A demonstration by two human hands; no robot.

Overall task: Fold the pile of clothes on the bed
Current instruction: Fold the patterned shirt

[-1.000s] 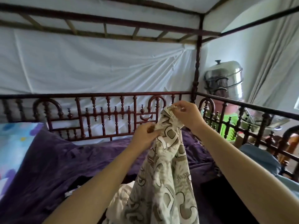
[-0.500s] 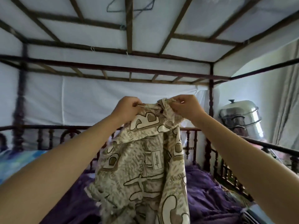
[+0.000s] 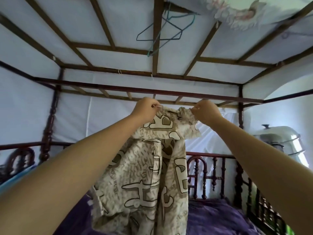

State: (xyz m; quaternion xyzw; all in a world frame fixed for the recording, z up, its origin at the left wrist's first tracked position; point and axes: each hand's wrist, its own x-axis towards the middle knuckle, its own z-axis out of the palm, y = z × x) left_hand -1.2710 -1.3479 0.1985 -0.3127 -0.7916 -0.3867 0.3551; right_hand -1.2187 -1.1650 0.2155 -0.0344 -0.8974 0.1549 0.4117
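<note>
Head view: patterned shirt [image 3: 149, 180] is held up in the air above the bed [image 3: 220, 216], its lower part hanging close to the bed. Left hand [image 3: 145, 108] and right hand [image 3: 205, 112] each pinch the top edge, fingers [image 3: 194, 111] closed on cloth. Long axis vertical; the shirt hangs straight below both hands, 2 grips level and equally near. Judged next: lower it flat onto the bed.

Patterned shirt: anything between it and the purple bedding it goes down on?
Nothing visible. The left hand and right hand pinch the patterned shirt by its top edge; it hangs over the purple bedding. Its lower end runs out of frame.
</note>
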